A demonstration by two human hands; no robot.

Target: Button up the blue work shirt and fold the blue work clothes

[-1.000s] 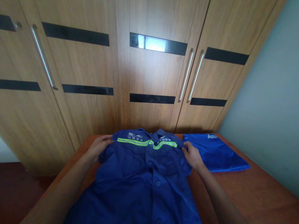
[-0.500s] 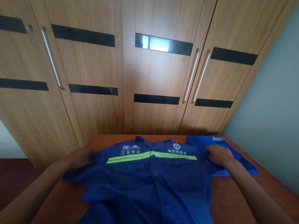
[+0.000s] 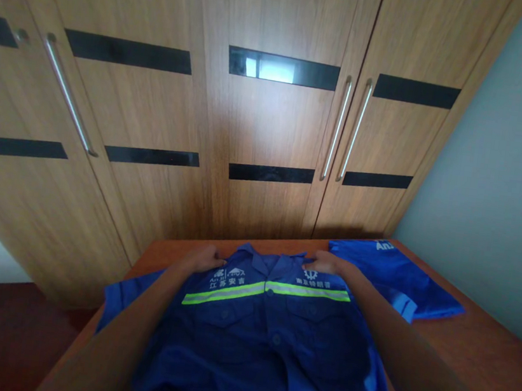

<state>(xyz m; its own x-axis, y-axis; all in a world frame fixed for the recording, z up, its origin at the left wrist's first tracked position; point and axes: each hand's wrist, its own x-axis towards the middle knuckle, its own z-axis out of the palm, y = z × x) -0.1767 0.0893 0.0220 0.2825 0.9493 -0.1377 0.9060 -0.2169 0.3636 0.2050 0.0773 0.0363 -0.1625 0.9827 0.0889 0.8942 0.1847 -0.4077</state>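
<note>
A dark blue short-sleeved work shirt [image 3: 243,328] lies front up, its collar pointing away from me. A yellow-green reflective stripe, white lettering and a row of buttons show on its front. At the shoulder left of the collar, my left hand [image 3: 204,258] is closed on the cloth. My right hand [image 3: 326,265] grips the other shoulder, close to the collar and the white gear emblem. Both forearms pass over the shirt and partly cover its sleeves. The lower hem is out of view.
Beneath the shirt is a reddish-brown table [image 3: 451,361]. A folded brighter blue garment [image 3: 390,270] with white letters lies at its back right. Behind stands a wooden wardrobe [image 3: 260,202] with metal handles, and a pale wall [image 3: 497,188] rises at right.
Both hands have moved inward from the sleeves to the shoulders near the collar. The sleeves now lie free of the hands. My view has shifted slightly.
</note>
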